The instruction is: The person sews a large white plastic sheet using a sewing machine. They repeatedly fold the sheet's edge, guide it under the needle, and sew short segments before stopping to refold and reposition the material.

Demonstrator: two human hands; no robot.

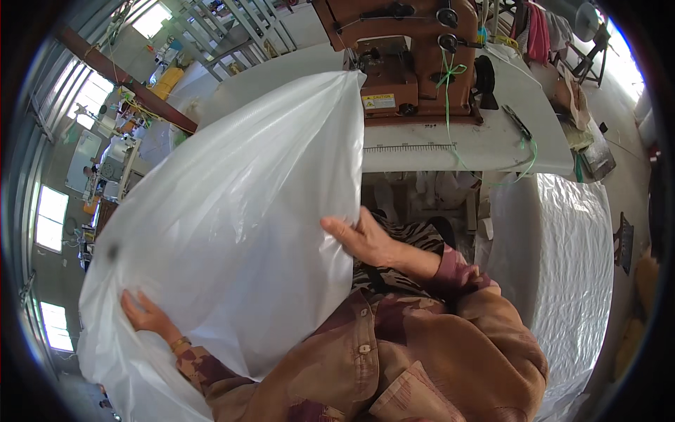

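Note:
A large white plastic sheet, glossy and creased, spreads over my left side and lap. Its far corner reaches up to the brown sewing machine on the pale table. My right hand grips the sheet's right edge, thumb on the near face and the other fingers behind it. Lower on the left, my left hand lies against the sheet with its visible fingers stretched and apart. Folds bunch around that hand. Whether the corner sits under the needle is hidden from me.
A tall stack of white plastic sheeting stands at my right. On the table lie thread snips, and green cord hangs from the machine. Cloths hang at the far right. Metal racks stand far left.

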